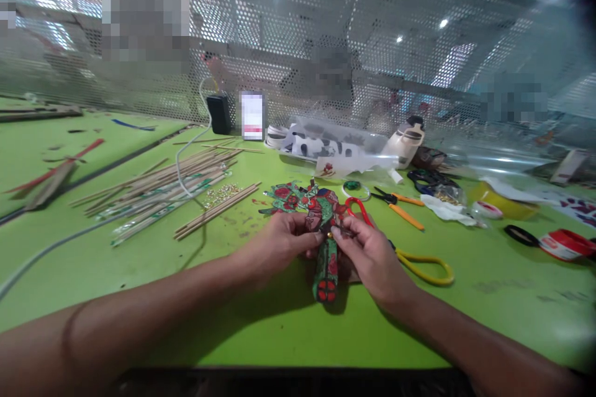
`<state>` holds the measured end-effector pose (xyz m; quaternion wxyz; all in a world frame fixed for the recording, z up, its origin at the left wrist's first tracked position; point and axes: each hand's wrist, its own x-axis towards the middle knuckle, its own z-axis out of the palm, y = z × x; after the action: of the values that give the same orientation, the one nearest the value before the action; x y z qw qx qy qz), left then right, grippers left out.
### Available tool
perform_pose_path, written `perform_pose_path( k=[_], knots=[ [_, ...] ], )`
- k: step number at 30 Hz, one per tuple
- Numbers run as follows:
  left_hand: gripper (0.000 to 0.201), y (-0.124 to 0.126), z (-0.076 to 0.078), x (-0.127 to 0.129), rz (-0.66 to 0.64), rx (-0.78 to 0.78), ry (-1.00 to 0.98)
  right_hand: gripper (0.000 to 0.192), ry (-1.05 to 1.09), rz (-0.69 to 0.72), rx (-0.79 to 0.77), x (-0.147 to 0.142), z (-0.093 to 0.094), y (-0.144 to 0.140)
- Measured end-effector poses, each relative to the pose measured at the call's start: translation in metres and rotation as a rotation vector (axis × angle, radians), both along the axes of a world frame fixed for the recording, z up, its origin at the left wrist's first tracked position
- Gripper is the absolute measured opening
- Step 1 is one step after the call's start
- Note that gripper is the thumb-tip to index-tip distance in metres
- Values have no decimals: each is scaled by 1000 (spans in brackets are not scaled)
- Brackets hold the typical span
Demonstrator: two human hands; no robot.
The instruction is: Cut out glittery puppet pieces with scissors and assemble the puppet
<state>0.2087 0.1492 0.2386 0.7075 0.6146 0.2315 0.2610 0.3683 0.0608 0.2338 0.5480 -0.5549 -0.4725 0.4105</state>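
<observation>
A flat painted puppet figure [321, 211] in red and green lies on the green table [279, 322] in the middle. My left hand [274, 245] pinches its left side at the waist. My right hand [367, 254] pinches the same spot from the right, fingertips meeting at a small brass pin. A long painted limb piece [326, 270] hangs down toward me between the hands. Yellow-handled scissors [419, 257] lie under and to the right of my right hand.
Several thin wooden sticks [177, 189] lie at the left with a white cable [186, 142] across them. Orange-handled pliers [400, 205], tape rolls [559, 242], a plastic bag of cut pieces [326, 146] and a perforated metal screen [326, 43] are behind.
</observation>
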Motion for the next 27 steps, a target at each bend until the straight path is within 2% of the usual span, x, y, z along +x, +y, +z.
perform_pose_path(
  k=[5,9,16,22,27],
  knots=[
    [22,-3,1,3,71,-16,-18,27,95,72,19,-5,2,-2],
    [18,-7,0,4,83,-33,25,32,60,51,23,-7,2,-3],
    [19,-6,-1,2,95,-139,0,33,98,88,-89,-3,6,0],
    [18,-2,-2,3,191,-177,-37,49,158,113,-116,-4,3,1],
    [19,1,-5,1,139,-190,-64,47,110,119,-120,-4,2,0]
  ],
)
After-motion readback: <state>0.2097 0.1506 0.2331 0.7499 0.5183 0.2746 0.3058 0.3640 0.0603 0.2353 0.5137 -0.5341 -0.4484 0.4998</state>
